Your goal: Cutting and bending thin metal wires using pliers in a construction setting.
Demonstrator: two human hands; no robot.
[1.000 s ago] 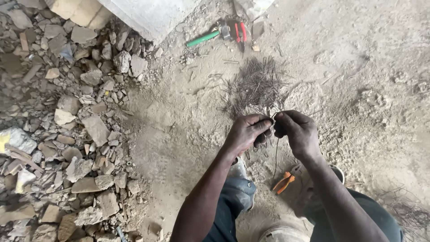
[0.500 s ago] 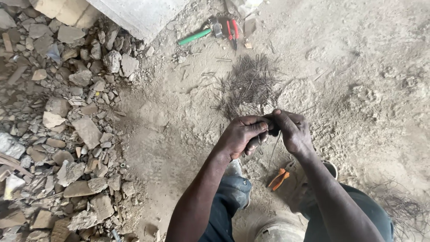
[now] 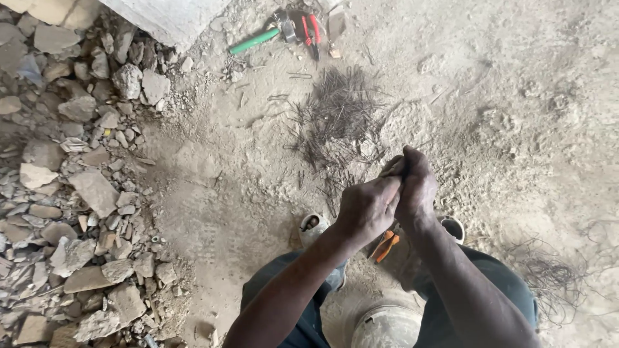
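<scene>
My left hand (image 3: 366,207) and my right hand (image 3: 418,187) are pressed together at chest height over the dusty ground, fingers closed. They grip something small between them, which looks like thin wire pieces; most of it is hidden by the fingers. Just beyond the hands lies a dark pile of short wire pieces (image 3: 342,113). Orange-handled pliers (image 3: 385,245) lie on the ground under my wrists, between my two feet.
A green-handled hammer (image 3: 255,40) and red-handled pliers (image 3: 311,29) lie at the top, beside a concrete block (image 3: 164,16). Broken stone rubble (image 3: 84,187) fills the left side. Tangled wire (image 3: 554,277) lies at the right. A round grey bucket (image 3: 387,325) sits between my legs.
My hands have come closer together, from slightly apart with a thin wire hanging between them to clasped tight. The view has shifted a little, so the pile sits higher.
</scene>
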